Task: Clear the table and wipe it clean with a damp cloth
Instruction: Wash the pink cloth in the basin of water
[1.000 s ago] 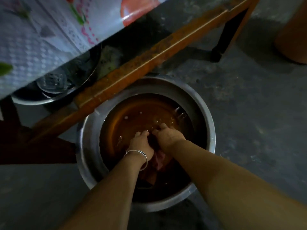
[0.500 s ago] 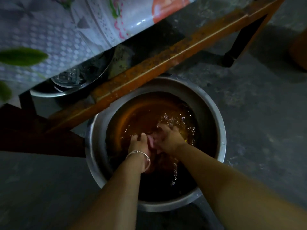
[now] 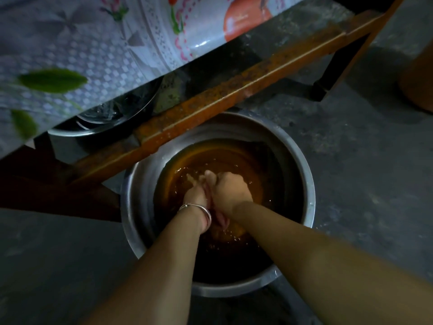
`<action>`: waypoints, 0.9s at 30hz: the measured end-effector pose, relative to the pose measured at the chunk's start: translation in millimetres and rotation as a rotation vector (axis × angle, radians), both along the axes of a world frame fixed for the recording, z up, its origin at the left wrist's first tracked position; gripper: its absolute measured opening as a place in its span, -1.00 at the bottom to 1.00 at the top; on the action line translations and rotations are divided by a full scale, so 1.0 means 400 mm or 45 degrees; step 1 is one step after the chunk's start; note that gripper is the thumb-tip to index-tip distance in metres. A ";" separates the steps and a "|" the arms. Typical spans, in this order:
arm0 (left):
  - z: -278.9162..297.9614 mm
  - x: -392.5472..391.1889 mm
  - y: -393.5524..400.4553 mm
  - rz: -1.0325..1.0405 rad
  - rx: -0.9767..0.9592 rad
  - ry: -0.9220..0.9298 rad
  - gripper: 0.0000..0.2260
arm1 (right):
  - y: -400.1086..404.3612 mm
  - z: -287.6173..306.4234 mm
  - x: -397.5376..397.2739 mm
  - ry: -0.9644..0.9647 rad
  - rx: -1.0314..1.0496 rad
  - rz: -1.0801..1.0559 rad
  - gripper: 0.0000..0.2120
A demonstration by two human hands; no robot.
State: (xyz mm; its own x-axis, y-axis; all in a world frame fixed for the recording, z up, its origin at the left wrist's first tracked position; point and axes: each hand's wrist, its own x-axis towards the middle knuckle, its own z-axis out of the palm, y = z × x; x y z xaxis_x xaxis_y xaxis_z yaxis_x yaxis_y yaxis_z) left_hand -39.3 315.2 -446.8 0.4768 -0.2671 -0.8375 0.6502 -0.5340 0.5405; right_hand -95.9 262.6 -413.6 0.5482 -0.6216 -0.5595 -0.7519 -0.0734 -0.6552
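Squeezing of a pink cloth (image 3: 216,214) is seen just over the brown water (image 3: 234,165) of a big steel basin (image 3: 309,202), w/ the cloth sandwiched btwn both hands. The left hand (image 3: 195,195) is curled round it from the left, a thin metal bangle (image 3: 199,207) worn at the wrist; the right hand (image 3: 230,190) is clenched on it from the right, knuckles up, fingers folded under and mostly hidden. A fold of cloth hangs below the wrists toward the water, and the surface is splashed and rippled around the hands. The basin is set on a grey concrete floor (image 3: 351,148), its far rim tucked partly under a rusty orange rail (image 3: 234,90) of the table frame. Behind that rail, a second steel bowl (image 3: 112,123) w/ some glassware in it is seen under the table. The table top is covered by a shiny floral plastic cloth (image 3: 82,43), printed w/ green leaves and red fruit. A tan rounded object (image 3: 419,73) is cut off at the right edge; what it is can't be told.
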 end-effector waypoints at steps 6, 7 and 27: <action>0.017 -0.008 0.022 0.060 -0.059 0.030 -0.48 | -0.085 -0.027 -0.061 0.363 -0.245 -0.069 -0.56; 0.008 0.004 0.028 0.115 -0.035 -0.031 -0.56 | -0.097 -0.038 -0.065 0.402 -0.236 -0.083 -0.57; 0.062 -0.009 -0.016 0.270 -0.173 0.216 -0.63 | -0.005 -0.020 0.013 -0.069 -0.135 -0.143 -0.69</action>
